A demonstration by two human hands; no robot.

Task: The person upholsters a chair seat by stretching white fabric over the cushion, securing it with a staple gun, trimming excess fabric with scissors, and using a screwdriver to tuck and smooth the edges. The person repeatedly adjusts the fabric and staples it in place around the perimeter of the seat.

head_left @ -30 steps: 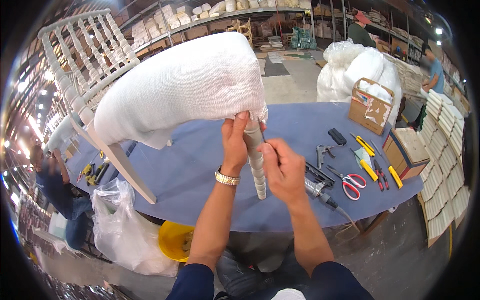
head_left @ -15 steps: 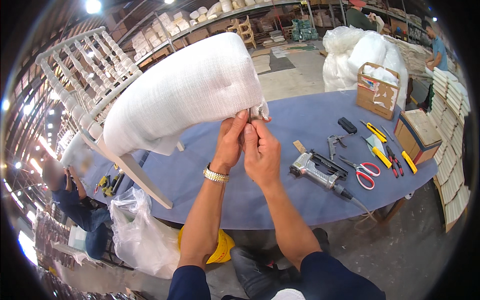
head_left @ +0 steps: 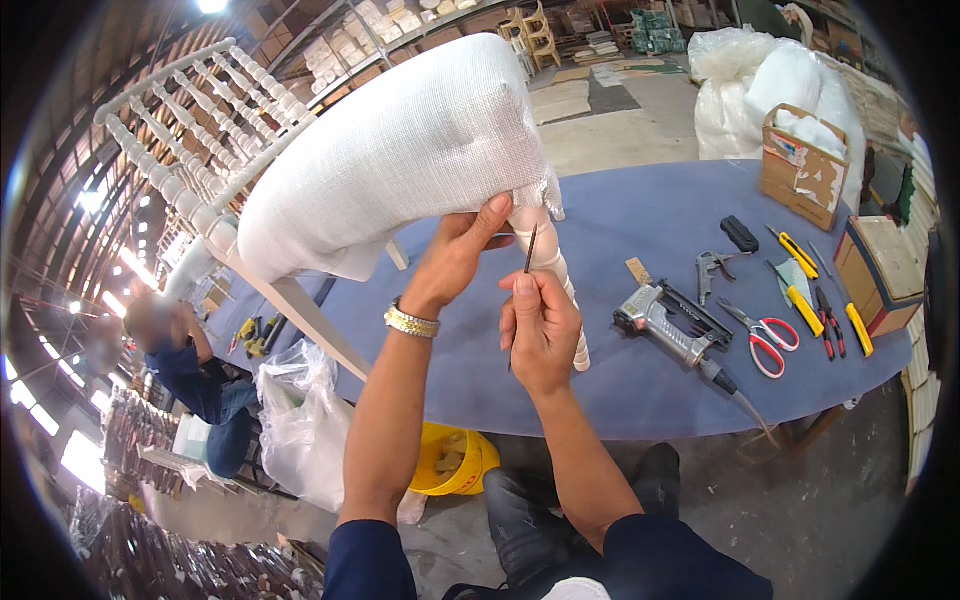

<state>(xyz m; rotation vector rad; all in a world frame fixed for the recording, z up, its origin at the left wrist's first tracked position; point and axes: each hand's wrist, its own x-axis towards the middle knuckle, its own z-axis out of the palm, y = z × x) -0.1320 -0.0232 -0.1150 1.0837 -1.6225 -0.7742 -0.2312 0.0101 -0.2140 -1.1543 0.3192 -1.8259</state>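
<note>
A pale chair with a white woven fabric seat (head_left: 390, 150) lies tipped over, its turned spindle back (head_left: 205, 120) to the left. My left hand (head_left: 460, 255), with a gold watch at the wrist, pinches the fabric edge by the seat's corner, thumb on top and fingertips partly hidden underneath. Beside it, a turned front leg (head_left: 545, 250) slants down from that corner. My right hand (head_left: 545, 335) grips a thin dark pointed rod (head_left: 531, 248), its tip up in front of the leg and apart from the fabric.
On the blue-covered table (head_left: 640, 215) lie a pneumatic stapler (head_left: 675, 330) with its hose, red-handled scissors (head_left: 768, 340), an air blow gun (head_left: 712, 272), yellow-handled cutters and pliers. Cardboard boxes (head_left: 805, 170) stand at the right. Below the table sits a yellow bucket (head_left: 460, 460); another person (head_left: 190, 360) works at left.
My right hand has drawn the pointed rod down and away from the seat corner. My left hand stays on the fabric, and the turned leg now shows. The view has shifted.
</note>
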